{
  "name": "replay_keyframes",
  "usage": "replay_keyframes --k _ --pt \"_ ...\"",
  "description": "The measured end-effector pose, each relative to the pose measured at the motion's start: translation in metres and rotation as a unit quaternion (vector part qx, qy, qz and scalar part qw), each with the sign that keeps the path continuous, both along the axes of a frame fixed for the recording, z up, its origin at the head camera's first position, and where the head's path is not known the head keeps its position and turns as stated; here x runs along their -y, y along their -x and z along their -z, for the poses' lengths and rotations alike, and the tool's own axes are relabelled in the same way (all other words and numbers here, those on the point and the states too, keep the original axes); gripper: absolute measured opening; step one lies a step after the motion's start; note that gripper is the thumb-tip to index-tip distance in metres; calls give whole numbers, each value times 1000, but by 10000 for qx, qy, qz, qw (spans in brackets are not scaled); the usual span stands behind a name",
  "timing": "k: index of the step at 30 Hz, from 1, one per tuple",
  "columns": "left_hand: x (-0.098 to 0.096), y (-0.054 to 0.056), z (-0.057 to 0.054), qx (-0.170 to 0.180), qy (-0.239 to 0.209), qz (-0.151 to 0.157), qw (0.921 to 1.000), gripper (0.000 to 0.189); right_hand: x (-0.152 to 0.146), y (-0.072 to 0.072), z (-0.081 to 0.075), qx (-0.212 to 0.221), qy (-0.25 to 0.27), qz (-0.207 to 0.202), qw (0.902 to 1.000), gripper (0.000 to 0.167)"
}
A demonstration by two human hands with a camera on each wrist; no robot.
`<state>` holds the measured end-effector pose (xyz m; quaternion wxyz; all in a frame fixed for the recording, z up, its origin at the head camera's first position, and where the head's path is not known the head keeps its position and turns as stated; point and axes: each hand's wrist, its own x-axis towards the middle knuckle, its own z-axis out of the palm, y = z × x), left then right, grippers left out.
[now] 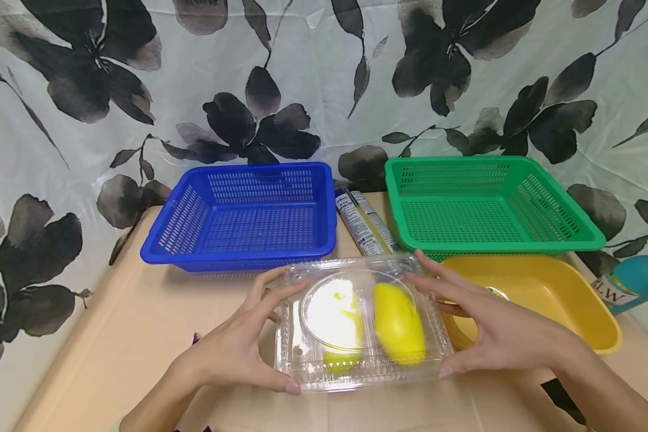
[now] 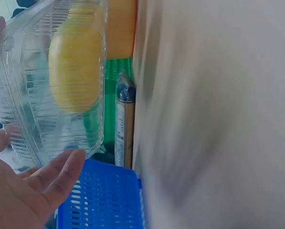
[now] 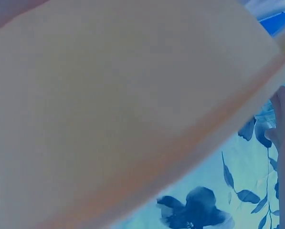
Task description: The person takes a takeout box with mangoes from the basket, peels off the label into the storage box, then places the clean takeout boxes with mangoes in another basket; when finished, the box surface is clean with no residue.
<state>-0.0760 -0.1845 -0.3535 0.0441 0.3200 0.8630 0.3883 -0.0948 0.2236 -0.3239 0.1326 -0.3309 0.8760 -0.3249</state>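
Note:
Between both hands is a clear plastic clamshell box (image 1: 367, 375) with its lid down, held up off the table in the left wrist view. Two yellow mangoes (image 1: 400, 324) lie inside; glare washes out much of the left one. My left hand (image 1: 234, 348) holds the box's left side, thumb at the near corner and fingers at the far one. On the opposite side my right hand (image 1: 497, 330) grips it the same way. From the left wrist, one mango (image 2: 75, 67) shows through the ribbed wall. The right wrist view is mostly blurred tabletop.
A blue basket (image 1: 237, 261) stands at the back left, a green basket (image 1: 497, 246) at the back right. Between them lie wrapped rolls or tubes (image 1: 359, 222). Right of the box sits a yellow tray (image 1: 561, 300), with a teal bottle (image 1: 639, 279) by its right end.

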Motion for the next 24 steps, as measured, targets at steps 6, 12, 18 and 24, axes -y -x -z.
replay_keyframes --k 6,12,18,24 --pt "-9 0 -10 -207 85 -78 9997 125 -10 -3 -5 -238 99 62 9996 109" --pt "-18 4 -18 -342 -26 -119 9993 125 -18 -4 -15 -655 305 -29 9974 113" --pt "-27 7 -15 -435 -292 -101 9986 123 -26 -4 -19 -781 575 -26 9953 116" --pt "-38 16 -14 -704 -480 -2 9964 120 -34 -3 -20 -1135 623 150 9915 116"
